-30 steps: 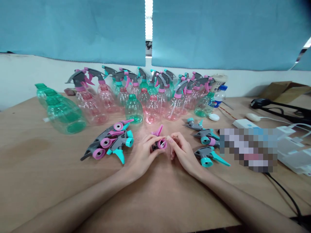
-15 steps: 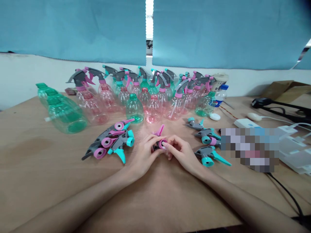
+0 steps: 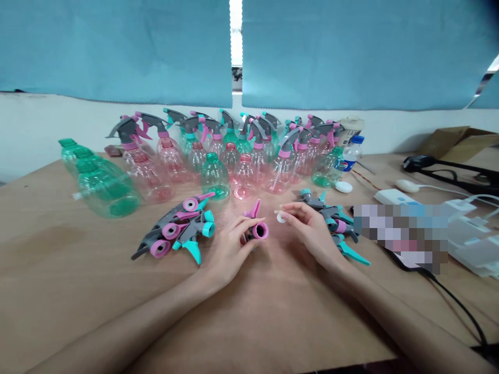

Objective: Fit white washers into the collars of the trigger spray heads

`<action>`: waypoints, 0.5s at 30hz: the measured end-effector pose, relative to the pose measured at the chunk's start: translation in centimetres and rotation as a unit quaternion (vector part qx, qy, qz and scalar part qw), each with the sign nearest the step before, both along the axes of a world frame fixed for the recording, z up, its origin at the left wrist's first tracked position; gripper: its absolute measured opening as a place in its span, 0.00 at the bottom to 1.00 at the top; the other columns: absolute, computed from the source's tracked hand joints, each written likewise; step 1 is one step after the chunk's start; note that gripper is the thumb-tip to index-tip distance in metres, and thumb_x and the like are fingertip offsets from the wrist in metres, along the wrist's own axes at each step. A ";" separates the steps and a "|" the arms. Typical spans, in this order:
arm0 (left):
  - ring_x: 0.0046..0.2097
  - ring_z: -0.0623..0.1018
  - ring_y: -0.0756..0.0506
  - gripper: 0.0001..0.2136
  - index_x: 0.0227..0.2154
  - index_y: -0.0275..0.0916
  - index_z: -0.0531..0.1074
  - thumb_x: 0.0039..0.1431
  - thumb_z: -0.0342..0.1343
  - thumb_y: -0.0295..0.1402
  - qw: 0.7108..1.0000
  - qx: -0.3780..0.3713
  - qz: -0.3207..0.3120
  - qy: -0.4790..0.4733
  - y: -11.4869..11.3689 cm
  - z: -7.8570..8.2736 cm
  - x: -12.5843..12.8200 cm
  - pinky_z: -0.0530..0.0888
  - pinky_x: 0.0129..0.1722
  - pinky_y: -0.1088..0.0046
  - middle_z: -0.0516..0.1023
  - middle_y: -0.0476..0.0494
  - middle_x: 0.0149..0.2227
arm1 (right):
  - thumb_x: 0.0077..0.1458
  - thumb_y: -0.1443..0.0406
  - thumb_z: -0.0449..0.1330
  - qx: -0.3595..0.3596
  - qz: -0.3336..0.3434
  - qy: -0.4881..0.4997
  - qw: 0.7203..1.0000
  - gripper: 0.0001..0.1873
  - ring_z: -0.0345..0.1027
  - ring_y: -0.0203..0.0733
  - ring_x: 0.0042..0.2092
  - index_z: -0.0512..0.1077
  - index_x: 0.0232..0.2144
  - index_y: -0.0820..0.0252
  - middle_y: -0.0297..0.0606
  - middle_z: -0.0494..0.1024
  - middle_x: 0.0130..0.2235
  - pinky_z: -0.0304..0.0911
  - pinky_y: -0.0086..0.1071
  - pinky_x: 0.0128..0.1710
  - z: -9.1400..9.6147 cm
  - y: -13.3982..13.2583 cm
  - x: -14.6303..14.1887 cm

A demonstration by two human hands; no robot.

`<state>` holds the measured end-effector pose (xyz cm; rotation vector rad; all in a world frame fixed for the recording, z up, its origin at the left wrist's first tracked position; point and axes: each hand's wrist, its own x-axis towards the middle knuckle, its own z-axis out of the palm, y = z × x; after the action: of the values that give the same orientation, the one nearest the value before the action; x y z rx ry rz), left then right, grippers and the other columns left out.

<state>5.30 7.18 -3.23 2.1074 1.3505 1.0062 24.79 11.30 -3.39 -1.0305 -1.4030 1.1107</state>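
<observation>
My left hand (image 3: 235, 244) is closed around a grey and pink trigger sprayer head (image 3: 260, 230), whose open pink collar faces me and whose pink trigger points up and away. Pinched between the thumb and fingers of my right hand (image 3: 307, 226) is a small round white washer (image 3: 280, 217), held a short way right of the collar. Left of my hands lies a pile of sprayer heads (image 3: 170, 230) with pink and turquoise collars. More sprayer heads (image 3: 353, 253), mostly grey and turquoise, lie beside my right hand, which partly covers them.
Behind my hands stand several pink bottles (image 3: 245, 179) and green bottles (image 3: 215, 179), many topped with sprayers. Green bottles (image 3: 111, 189) lean together at the left. To the right are a white round item (image 3: 343, 187), a blue-capped bottle (image 3: 353, 153), a blurred-out object, cables and a cardboard box (image 3: 458, 145).
My right hand has drawn away to the right from the sprayer's collar, and the white washer now shows in its fingers. My left hand keeps hold of the sprayer head.
</observation>
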 end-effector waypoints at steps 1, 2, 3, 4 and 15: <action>0.38 0.73 0.48 0.16 0.50 0.48 0.69 0.60 0.55 0.28 1.000 -0.001 -0.002 0.001 0.0 0.0 0.0 0.72 0.38 0.71 0.71 0.48 0.43 | 0.51 0.61 0.62 0.013 -0.008 -0.001 1.000 0.11 0.72 0.42 0.42 0.71 0.37 0.59 0.38 0.78 0.39 0.64 0.37 0.44 0.1 -0.1 0.0; 0.38 0.73 0.48 0.15 0.50 0.48 0.69 0.60 0.55 0.28 1.000 -0.003 -0.003 0.001 0.0 0.0 0.0 0.72 0.38 0.71 0.71 0.49 0.43 | 0.52 0.61 0.62 0.024 -0.012 -0.003 1.000 0.10 0.72 0.42 0.42 0.71 0.37 0.59 0.38 0.78 0.39 0.64 0.37 0.45 0.1 -0.2 -0.1; 0.37 0.73 0.49 0.15 0.49 0.48 0.69 0.60 0.56 0.29 1.000 -0.005 -0.003 0.000 0.0 0.1 0.0 0.72 0.38 0.71 0.71 0.49 0.42 | 0.52 0.62 0.62 0.034 -0.012 -0.005 0.999 0.09 0.72 0.43 0.42 0.72 0.36 0.58 0.38 0.78 0.39 0.64 0.37 0.45 0.1 -0.4 -0.2; 0.36 0.73 0.49 0.15 0.49 0.48 0.69 0.60 0.56 0.30 1.000 -0.007 -0.005 -0.001 0.0 0.1 0.0 0.72 0.38 0.71 0.71 0.49 0.42 | 0.53 0.62 0.62 0.041 -0.010 -0.008 0.999 0.08 0.72 0.42 0.41 0.72 0.35 0.58 0.37 0.78 0.38 0.64 0.37 0.44 0.2 -0.6 -0.4; 0.35 0.73 0.50 0.11 0.45 0.45 0.71 0.59 0.58 0.32 0.997 -0.033 -0.066 -0.003 0.0 0.4 0.3 0.71 0.36 0.73 0.72 0.50 0.40 | 0.54 0.61 0.62 0.168 -0.045 -0.128 0.976 0.05 0.71 0.41 0.36 0.72 0.28 0.55 0.31 0.78 0.30 0.54 0.46 0.53 0.6 -2.7 -1.3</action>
<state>5.58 7.13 -2.79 2.1125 1.2076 0.9004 23.52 8.64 -2.79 -1.0019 -1.6623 0.6602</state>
